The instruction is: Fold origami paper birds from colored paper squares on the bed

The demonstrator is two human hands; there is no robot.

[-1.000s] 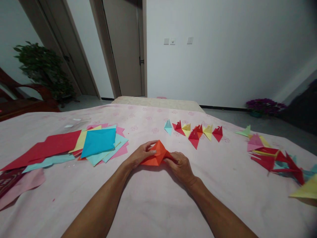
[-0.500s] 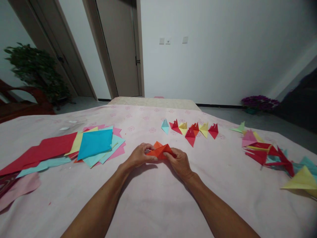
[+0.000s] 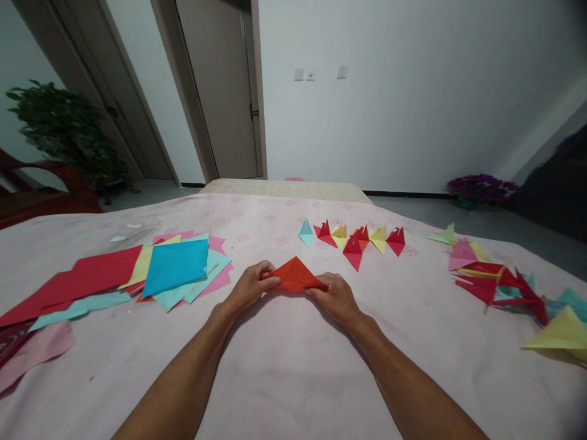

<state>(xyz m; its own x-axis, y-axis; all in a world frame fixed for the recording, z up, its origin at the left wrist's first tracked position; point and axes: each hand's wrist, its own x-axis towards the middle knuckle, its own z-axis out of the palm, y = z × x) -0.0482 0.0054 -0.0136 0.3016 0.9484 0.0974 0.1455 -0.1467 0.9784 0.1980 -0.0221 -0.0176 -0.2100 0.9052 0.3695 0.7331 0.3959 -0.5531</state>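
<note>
Between my two hands is a folded orange paper (image 3: 295, 275), a flat triangle with its point away from me. My left hand (image 3: 254, 282) pinches its left corner between thumb and fingers. The right corner is pinched the same way by my right hand (image 3: 336, 296). Both hands are low over the pink tablecloth (image 3: 284, 360). Beyond them several small folded paper cranes stand in a group, among them a light blue crane (image 3: 306, 233), a yellow crane (image 3: 378, 239) and a red crane (image 3: 353, 249).
To the left lies a pile of paper sheets with a blue sheet (image 3: 177, 266) on top and a red sheet (image 3: 105, 269) beside it. At the right are more folded pieces, including a yellow one (image 3: 562, 333) and a red one (image 3: 527, 299). A door (image 3: 220, 91) stands behind.
The orange paper was partly opened with raised flaps; now it lies as a flatter triangle. My hands have shifted apart to its two side corners.
</note>
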